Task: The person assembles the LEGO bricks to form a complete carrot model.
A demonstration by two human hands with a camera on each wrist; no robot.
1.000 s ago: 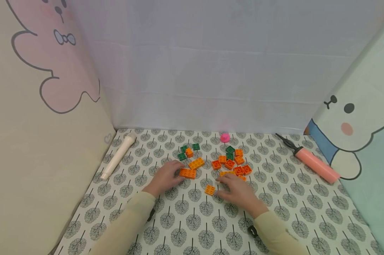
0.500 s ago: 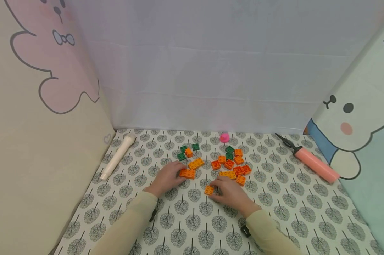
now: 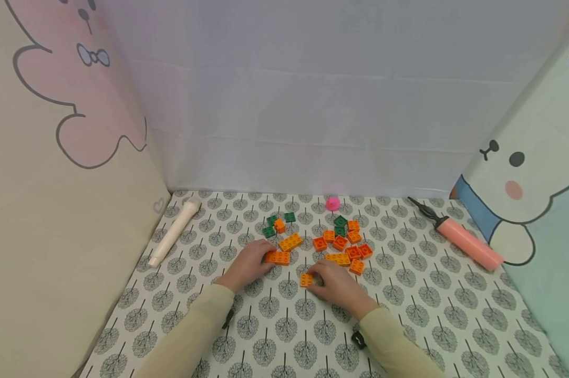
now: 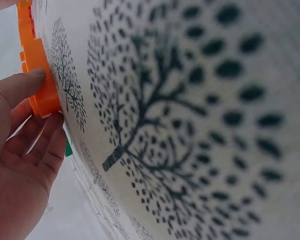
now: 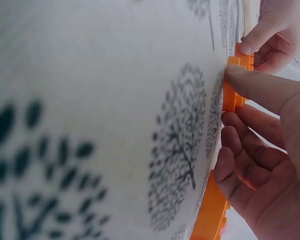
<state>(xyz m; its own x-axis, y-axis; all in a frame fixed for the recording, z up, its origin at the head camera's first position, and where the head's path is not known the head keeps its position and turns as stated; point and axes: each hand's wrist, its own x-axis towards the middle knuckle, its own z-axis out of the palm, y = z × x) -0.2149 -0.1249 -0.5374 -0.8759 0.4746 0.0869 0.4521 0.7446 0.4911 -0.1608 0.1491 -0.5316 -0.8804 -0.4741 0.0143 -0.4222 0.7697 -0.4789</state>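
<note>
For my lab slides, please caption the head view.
On a tree-print cloth, left hand grips a long orange brick; right hand pinches a small orange brick.

**Obstructed and Cropped Areas**

Head view: the left hand [image 3: 249, 265] covers the left end of the long brick [image 3: 278, 258]; the right hand [image 3: 338, 287] covers the right side of the small brick [image 3: 305, 280]. Left sleeve [image 3: 187, 331] and right sleeve [image 3: 397, 344] are cut by the bottom edge. Pink toy [image 3: 332, 204]: detail too small to tell. Left wrist view: left hand cropped at left; nearest print [image 4: 229, 69] blurred. Right wrist view: right hand cropped at right; lower brick [image 5: 210, 212] cut by the bottom edge, full length undetermined.
</note>
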